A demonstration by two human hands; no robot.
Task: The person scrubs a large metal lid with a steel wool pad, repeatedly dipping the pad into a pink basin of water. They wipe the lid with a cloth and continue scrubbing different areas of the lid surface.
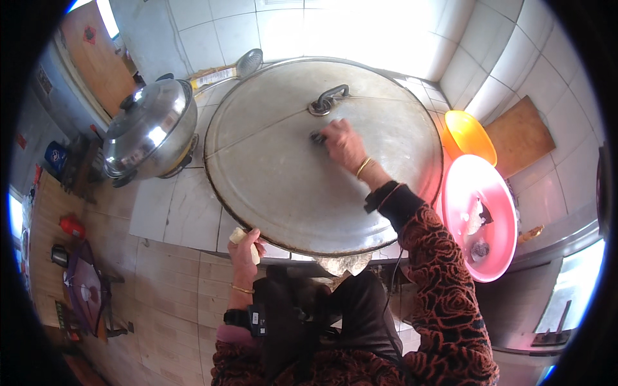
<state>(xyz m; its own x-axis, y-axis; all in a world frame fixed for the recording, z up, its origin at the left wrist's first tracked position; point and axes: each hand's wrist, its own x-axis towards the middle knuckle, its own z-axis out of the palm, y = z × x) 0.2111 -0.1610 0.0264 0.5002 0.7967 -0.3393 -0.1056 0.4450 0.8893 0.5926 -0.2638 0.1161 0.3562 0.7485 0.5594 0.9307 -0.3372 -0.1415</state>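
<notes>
A large round metal lid with a dark bent handle lies flat on the white-tiled counter. My right hand, slightly blurred, presses a small dark scrubbing pad on the lid's surface, just below the handle. At the lid's front left edge is my left hand, closed around a pale yellowish cloth or sponge; which of these it is I cannot tell. What lies beneath the lid is hidden.
Left of the lid stands a lidded metal pot; behind it rests a skimmer. On the right are an orange plastic basin, a pink basin holding a scouring ball, and a brown board against the wall.
</notes>
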